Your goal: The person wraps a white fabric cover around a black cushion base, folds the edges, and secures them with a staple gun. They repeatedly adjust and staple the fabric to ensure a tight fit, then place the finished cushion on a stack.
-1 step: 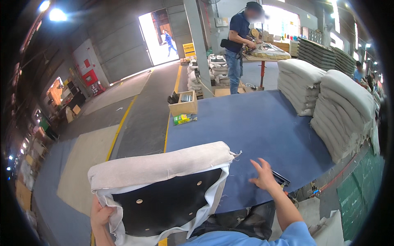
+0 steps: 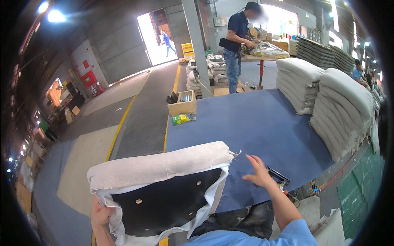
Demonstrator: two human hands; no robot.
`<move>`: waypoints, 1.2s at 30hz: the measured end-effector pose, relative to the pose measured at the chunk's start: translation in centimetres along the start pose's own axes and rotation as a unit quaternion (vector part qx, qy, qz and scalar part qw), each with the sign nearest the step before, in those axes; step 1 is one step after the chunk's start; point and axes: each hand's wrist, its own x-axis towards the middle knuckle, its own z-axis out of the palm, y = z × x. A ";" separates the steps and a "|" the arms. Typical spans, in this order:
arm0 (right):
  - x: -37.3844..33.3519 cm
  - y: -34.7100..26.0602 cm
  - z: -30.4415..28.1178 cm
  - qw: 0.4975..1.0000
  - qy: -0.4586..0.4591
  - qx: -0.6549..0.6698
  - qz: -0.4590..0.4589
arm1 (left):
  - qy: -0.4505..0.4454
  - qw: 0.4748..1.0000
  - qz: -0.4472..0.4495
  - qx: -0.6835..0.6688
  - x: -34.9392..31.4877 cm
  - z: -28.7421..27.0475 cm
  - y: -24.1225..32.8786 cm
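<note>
A seat cushion [image 2: 160, 165] with beige fabric and a black backing board [image 2: 166, 201] is tilted up at the table's near left edge. The board has several round holes, and loose white cloth edges surround it. My left hand [image 2: 100, 211] grips the cushion's left side, fingers wrapped into the fabric. Over the blue table [image 2: 230, 131], my right hand [image 2: 259, 172] is open, fingers apart and holding nothing, just right of the cushion's frayed corner. Beside that wrist lies a dark tool [image 2: 278, 176] resembling a staple gun, partly hidden by my forearm.
Two stacks of beige padded covers [image 2: 342, 115] stand along the table's right side. A wooden box [image 2: 182, 107] and a green-yellow packet [image 2: 181, 119] sit at its left edge. Beyond it, a co-worker [image 2: 237, 45] stands at another workbench [image 2: 269, 53]. A pillar [image 2: 197, 49] rises behind.
My right hand has shifted slightly left toward the cushion's corner, showing more of the dark tool. My left hand keeps its hold on the cushion.
</note>
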 end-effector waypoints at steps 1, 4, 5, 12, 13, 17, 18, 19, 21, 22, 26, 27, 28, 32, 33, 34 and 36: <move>2.2 0.0 2.2 0.982 -0.024 0.188 0.002 | 0.004 1.000 0.025 -0.017 0.3 -0.2 -0.7; 4.6 1.2 8.1 0.871 -0.219 0.440 0.008 | 0.027 0.998 0.060 -0.002 0.9 -0.3 -1.0; 4.5 1.3 10.1 0.837 -0.284 0.464 0.055 | 0.042 0.997 0.059 0.008 1.0 -0.7 -1.8; 1.5 -5.6 12.0 0.834 -0.189 0.519 -0.011 | 0.209 0.966 0.150 0.005 -0.5 -7.3 -3.3; 1.2 -7.5 10.1 0.853 -0.174 0.490 -0.040 | 0.202 0.959 0.199 0.025 -0.2 -8.5 -2.9; -0.1 -16.6 1.2 0.907 0.020 0.414 -0.080 | 0.185 0.964 0.183 -0.045 2.8 -6.9 -2.5; 0.5 -19.0 -0.5 0.914 0.079 0.390 -0.078 | 0.144 0.958 0.227 -0.097 3.5 -6.5 -3.1; 0.9 -20.9 -2.2 0.918 0.146 0.361 -0.070 | 0.187 0.950 0.185 -0.170 4.4 -4.9 -4.5; 1.4 -24.4 -5.9 0.908 0.228 0.294 -0.194 | 0.240 0.961 0.040 -0.133 5.2 -2.8 -8.1; 1.9 -25.4 -7.3 0.891 0.265 0.267 -0.253 | 0.242 0.961 -0.016 -0.131 5.6 -0.7 -10.1; 4.9 -26.6 -10.5 0.826 0.342 0.200 -0.400 | 0.048 0.979 -0.143 -0.139 2.4 12.6 -17.9; 5.9 -26.1 -10.5 0.824 0.343 0.182 -0.412 | -0.035 0.979 -0.155 -0.128 0.8 16.1 -19.6; 6.9 -25.5 -10.4 0.822 0.344 0.164 -0.424 | -0.126 0.974 -0.151 -0.113 -1.5 19.1 -21.0; 9.6 -19.3 -9.3 0.854 0.271 0.057 -0.440 | -0.433 0.901 -0.043 0.001 -5.0 25.0 -22.3; 9.5 -19.4 -9.0 0.841 0.259 0.066 -0.470 | -0.424 0.901 -0.011 0.084 -4.3 24.1 -21.8; 9.2 -19.8 -8.6 0.828 0.246 0.073 -0.498 | -0.415 0.895 0.020 0.164 -2.5 23.8 -19.4; 7.3 -21.8 -7.0 0.827 0.264 0.082 -0.489 | -0.278 0.938 0.132 0.158 3.1 23.5 -12.7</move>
